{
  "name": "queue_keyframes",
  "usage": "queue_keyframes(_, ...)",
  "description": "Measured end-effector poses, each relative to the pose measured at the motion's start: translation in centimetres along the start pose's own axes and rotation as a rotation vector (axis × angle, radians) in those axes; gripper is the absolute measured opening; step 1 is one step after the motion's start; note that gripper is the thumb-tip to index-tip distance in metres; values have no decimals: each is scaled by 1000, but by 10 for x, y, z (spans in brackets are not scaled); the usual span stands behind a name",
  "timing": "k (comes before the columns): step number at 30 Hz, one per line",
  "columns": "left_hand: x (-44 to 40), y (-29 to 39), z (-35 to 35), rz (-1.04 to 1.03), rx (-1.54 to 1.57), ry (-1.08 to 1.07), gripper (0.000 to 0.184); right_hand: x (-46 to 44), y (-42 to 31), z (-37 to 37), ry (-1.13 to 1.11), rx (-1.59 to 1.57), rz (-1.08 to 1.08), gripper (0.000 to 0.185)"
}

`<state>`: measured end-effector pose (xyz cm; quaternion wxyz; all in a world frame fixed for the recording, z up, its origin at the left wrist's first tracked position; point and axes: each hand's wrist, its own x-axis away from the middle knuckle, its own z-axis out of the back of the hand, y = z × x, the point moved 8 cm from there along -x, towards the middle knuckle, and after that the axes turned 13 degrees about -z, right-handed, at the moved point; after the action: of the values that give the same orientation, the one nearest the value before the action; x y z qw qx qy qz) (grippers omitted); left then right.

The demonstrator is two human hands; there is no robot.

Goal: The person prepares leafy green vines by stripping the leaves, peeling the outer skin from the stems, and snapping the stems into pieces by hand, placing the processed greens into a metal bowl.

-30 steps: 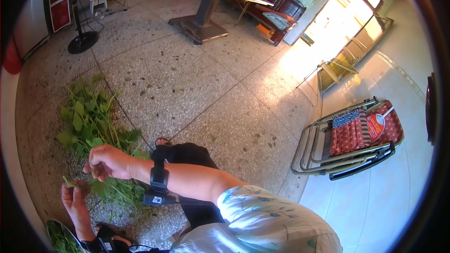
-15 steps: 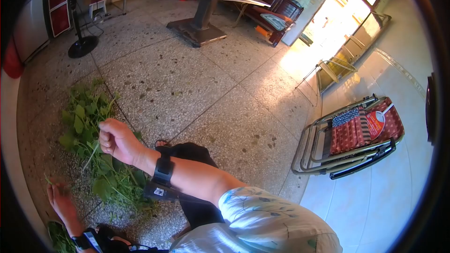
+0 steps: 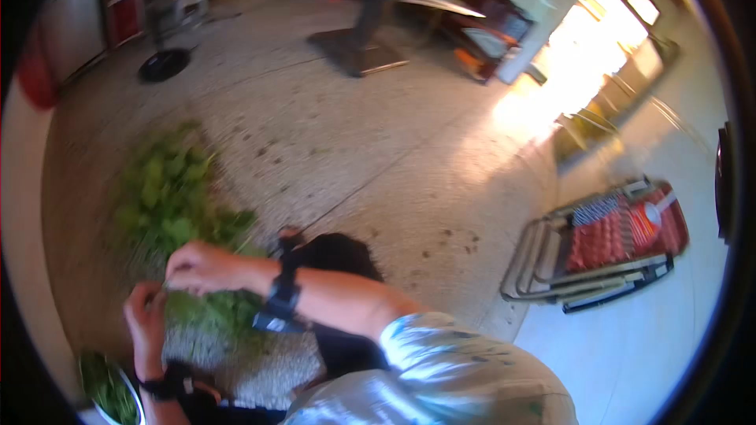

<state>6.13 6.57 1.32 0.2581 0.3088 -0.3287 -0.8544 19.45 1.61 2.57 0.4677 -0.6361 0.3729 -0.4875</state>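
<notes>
My right hand (image 3: 201, 267) is closed in a pinch on a thin green stem, blurred by motion. Close below and left of it, my left hand (image 3: 146, 316) has its fingertips drawn together at the same stem; the exact grip is smeared. A heap of leafy green stems (image 3: 169, 193) lies on the floor beyond both hands, with more greens (image 3: 216, 315) spread under my right forearm. Below my left hand, at the bottom left, a bowl with a pale rim (image 3: 135, 393) holds cut greens (image 3: 110, 386).
A speckled stone floor (image 3: 378, 189) stretches ahead. Folded chairs (image 3: 598, 244) lean at the right wall. A pedestal table (image 3: 366, 31) and a wooden bench (image 3: 504, 27) stand farther back, a fan base (image 3: 164, 65) at upper left. Bright light enters through the doorway (image 3: 587, 47).
My hands have come together: the right moved down, the left up and right toward it. The view has shifted, showing more of the bowl at the bottom left.
</notes>
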Motion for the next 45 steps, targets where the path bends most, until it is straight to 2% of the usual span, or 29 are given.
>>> queue_keyframes(2,5,12,2,8,9,53,12,-7,10,-11,-67,-147,-31,19)
queue_keyframes(3,4,22,5,-1,0,85,11,-9,12,-11,-1,-102,-50,19)
queue_keyframes(4,5,12,2,68,100,90,9,-14,17,-8,46,-150,-45,18)
queue_keyframes(6,2,11,1,77,299,147,5,-21,22,-9,-19,-287,-107,15)
queue_keyframes(11,0,5,-8,54,616,239,12,-27,21,-18,-17,-298,-121,11)
queue_keyframes(17,0,5,-4,55,665,264,16,-31,21,-22,101,-196,-64,11)
queue_keyframes(20,2,-14,13,251,664,462,19,-31,26,-18,149,-179,-91,11)
queue_keyframes(26,20,-64,61,310,535,662,18,-31,46,-13,139,-88,-162,13)
queue_keyframes(31,35,-81,93,340,459,770,18,-25,69,-13,88,-11,-261,14)
queue_keyframes(35,44,-87,103,343,439,810,18,-26,108,-11,43,124,-375,12)
queue_keyframes(37,41,-83,96,345,430,741,18,-26,117,-18,-27,267,-403,6)
queue_keyframes(38,41,-80,92,345,440,738,18,-28,110,-17,-13,442,-312,5)
queue_keyframes(42,27,-55,56,276,725,599,16,-28,68,-24,176,449,-190,14)
queue_keyframes(44,22,-47,43,265,811,548,16,-33,50,-32,76,-37,-74,19)
queue_keyframes(45,21,-45,39,264,871,551,15,-33,47,-30,83,-33,-76,19)
